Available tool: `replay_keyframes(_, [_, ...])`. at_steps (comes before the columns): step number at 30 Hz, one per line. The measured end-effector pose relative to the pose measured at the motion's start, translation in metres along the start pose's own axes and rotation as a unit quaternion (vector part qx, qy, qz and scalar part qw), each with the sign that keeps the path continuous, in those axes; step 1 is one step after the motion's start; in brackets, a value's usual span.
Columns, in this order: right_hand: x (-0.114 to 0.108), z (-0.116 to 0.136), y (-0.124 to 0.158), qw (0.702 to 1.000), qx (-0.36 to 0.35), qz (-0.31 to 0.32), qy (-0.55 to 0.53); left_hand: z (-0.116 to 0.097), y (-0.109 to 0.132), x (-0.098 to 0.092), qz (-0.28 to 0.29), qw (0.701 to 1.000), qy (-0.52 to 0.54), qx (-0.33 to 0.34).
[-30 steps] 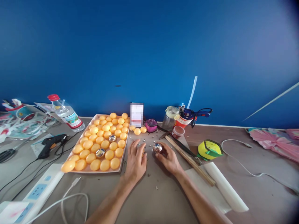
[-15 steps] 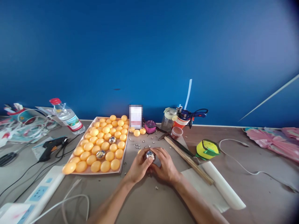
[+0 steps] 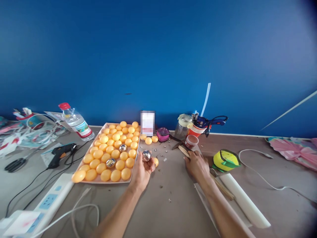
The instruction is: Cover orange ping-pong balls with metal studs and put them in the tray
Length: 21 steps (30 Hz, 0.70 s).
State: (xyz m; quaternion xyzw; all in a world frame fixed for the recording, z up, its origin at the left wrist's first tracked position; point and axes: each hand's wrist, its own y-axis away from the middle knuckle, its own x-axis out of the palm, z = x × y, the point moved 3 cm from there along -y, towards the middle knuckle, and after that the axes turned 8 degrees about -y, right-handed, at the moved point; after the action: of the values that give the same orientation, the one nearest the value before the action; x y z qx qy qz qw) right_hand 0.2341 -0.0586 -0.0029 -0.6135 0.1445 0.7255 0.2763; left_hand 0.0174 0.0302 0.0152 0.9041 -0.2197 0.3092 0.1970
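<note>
In my left hand (image 3: pixel 141 171) I hold a shiny silver mirrored ball (image 3: pixel 147 155), fingers closed under and around it, beside the tray's right edge. An orange ball (image 3: pixel 156 162) shows just past those fingertips. To the right, my right hand (image 3: pixel 197 165) lies palm-down over a bundle of thin wooden sticks (image 3: pixel 224 188), its fingers curled round them; the fingertips are partly hidden. Small silver bits (image 3: pixel 169 200) are scattered on the table between my hands. A shallow tray (image 3: pixel 104 181) of orange balls (image 3: pixel 105 175) also holds two silver-covered balls (image 3: pixel 111 162).
At the back stand a water bottle (image 3: pixel 78 125), a clear jar (image 3: pixel 183 127), a small tub (image 3: pixel 192 141) and a cup of tools (image 3: pixel 196 129). A glue gun (image 3: pixel 59 154) and power strip (image 3: pixel 49 201) lie left. A yellow-green pouch (image 3: pixel 225 160) and white roll (image 3: pixel 245 200) lie right.
My hands have parted. The left carried the silver ball left towards the tray, and the right let go of it and moved right to the sticks. The view shifted slightly.
</note>
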Motion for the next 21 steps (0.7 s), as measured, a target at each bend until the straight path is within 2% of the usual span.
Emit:
replay_keyframes(5, [0.003,-0.006,-0.002,0.999,-0.022,-0.009,-0.028,0.004,-0.001,-0.001,0.046,0.996,0.050,-0.050])
replay_keyframes(8, [-0.002,-0.005,-0.001,0.995,-0.044,-0.067,-0.052,0.005,-0.002,-0.002,0.065,0.993,0.072,-0.069])
replay_keyframes(11, [-0.015,0.006,0.003,0.975,-0.121,-0.149,-0.116,0.005,-0.002,-0.002,0.070,0.991,0.082,-0.077])
replay_keyframes(13, [-0.024,0.020,0.010,0.951,-0.190,-0.170,-0.176,0.005,-0.002,-0.003,0.064,0.991,0.085,-0.081])
replay_keyframes(14, [-0.029,0.027,0.014,0.939,-0.217,-0.166,-0.207,0.005,-0.002,-0.003,0.060,0.991,0.089,-0.083])
replay_keyframes(16, [-0.034,0.043,0.022,0.920,-0.262,-0.119,-0.265,0.005,-0.003,-0.004,0.054,0.990,0.100,-0.086])
replay_keyframes(21, [-0.035,0.069,0.039,0.923,-0.258,-0.017,-0.285,0.006,-0.005,-0.005,0.037,0.990,0.106,-0.087])
